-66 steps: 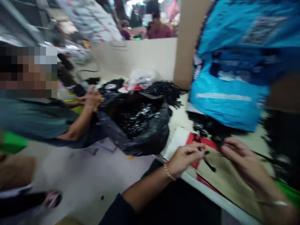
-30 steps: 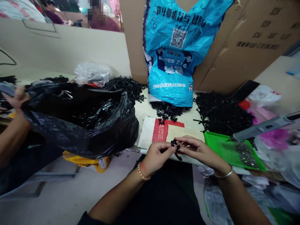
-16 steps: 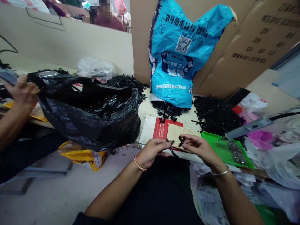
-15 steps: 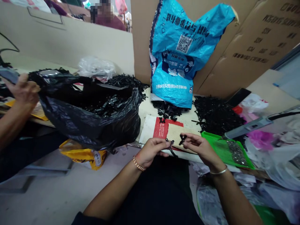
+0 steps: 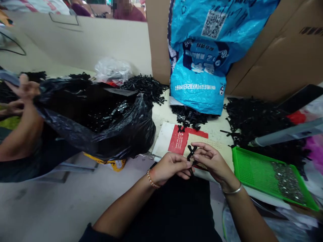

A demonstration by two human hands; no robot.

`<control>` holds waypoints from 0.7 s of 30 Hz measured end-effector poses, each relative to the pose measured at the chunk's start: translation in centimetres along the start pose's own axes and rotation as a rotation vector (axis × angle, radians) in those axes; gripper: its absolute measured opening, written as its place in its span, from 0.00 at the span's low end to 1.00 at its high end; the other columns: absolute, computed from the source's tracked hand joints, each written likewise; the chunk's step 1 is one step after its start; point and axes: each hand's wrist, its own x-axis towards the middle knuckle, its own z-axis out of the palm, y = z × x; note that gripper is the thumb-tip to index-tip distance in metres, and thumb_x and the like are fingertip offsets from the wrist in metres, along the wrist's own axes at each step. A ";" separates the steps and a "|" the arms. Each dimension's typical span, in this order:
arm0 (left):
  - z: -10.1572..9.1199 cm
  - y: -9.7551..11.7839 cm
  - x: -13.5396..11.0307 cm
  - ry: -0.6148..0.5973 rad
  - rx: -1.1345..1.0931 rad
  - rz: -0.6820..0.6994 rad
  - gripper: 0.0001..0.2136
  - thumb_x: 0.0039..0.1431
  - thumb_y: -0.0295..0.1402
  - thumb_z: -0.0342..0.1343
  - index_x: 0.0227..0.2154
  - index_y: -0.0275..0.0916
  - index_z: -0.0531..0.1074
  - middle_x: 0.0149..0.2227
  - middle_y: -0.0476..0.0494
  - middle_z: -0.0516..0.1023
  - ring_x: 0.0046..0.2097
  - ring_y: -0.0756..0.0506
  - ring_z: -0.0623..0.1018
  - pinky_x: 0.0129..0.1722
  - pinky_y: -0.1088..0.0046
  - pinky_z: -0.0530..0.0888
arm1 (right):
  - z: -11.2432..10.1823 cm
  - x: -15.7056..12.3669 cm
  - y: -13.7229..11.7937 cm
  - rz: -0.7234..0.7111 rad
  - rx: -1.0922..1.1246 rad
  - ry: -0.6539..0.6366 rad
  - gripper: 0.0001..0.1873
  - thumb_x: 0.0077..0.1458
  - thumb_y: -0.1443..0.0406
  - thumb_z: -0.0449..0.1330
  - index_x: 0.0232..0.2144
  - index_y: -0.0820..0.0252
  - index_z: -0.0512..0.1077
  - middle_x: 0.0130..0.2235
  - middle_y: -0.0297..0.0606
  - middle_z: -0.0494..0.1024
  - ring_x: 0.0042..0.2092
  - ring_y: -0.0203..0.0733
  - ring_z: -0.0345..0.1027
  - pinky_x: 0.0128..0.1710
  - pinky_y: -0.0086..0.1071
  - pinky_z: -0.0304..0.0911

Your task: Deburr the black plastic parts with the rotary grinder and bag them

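Note:
Over the front edge of the table, my left hand [image 5: 175, 165] pinches a thin black strip [image 5: 192, 172], whose lower end hangs below the fingertips. My right hand [image 5: 210, 159] grips a small black X-shaped piece [image 5: 191, 152] between thumb and fingers. The two hands are close together, and the pieces meet or overlap at the fingertips; I cannot tell whether they are joined. Beneath the hands lies a cream textured pad [image 5: 217, 144] on a red and white card [image 5: 174, 141]. Similar black pieces [image 5: 188, 117] spill from under a blue printed sack [image 5: 199, 77].
A black plastic bag [image 5: 121, 134] of black parts stands left. Right are a green tray [image 5: 254, 171] with small shiny metal bits, a grey handheld tool [image 5: 285, 132] and a heap of black pieces [image 5: 254, 121]. A co-worker's hand [image 5: 27, 89] is at far left.
My hands have come together, the right moving left until its X-shaped piece reaches the strip in the left. The view has shifted closer and downward. The co-worker's second hand now shows.

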 end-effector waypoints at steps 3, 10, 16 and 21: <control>0.0 -0.1 1.2 0.012 -0.008 -0.054 0.19 0.45 0.44 0.69 0.30 0.30 0.79 0.34 0.37 0.80 0.30 0.49 0.79 0.32 0.76 0.77 | -0.8 0.3 0.1 0.037 0.055 -0.007 0.23 0.48 0.63 0.69 0.48 0.54 0.71 0.31 0.31 0.75 0.33 0.33 0.73 0.34 0.26 0.68; -0.2 -0.1 3.0 0.036 0.034 -0.067 0.21 0.45 0.44 0.69 0.36 0.31 0.79 0.35 0.39 0.80 0.30 0.51 0.78 0.34 0.76 0.76 | -2.5 1.5 0.7 0.087 0.073 -0.056 0.24 0.49 0.62 0.68 0.48 0.53 0.69 0.33 0.33 0.77 0.35 0.36 0.73 0.36 0.29 0.70; -0.2 -0.4 3.7 0.112 0.098 -0.033 0.20 0.45 0.45 0.68 0.31 0.31 0.78 0.27 0.45 0.77 0.29 0.51 0.76 0.35 0.75 0.75 | -3.1 2.2 0.2 0.030 -0.068 -0.044 0.22 0.48 0.61 0.69 0.46 0.55 0.72 0.33 0.34 0.77 0.35 0.35 0.73 0.37 0.27 0.69; -0.1 -0.6 3.9 0.114 0.106 -0.063 0.20 0.44 0.46 0.68 0.29 0.31 0.77 0.27 0.45 0.77 0.29 0.51 0.76 0.35 0.73 0.75 | -3.4 2.5 0.2 0.033 -0.133 0.001 0.20 0.46 0.59 0.70 0.42 0.57 0.73 0.30 0.32 0.76 0.32 0.35 0.73 0.33 0.27 0.68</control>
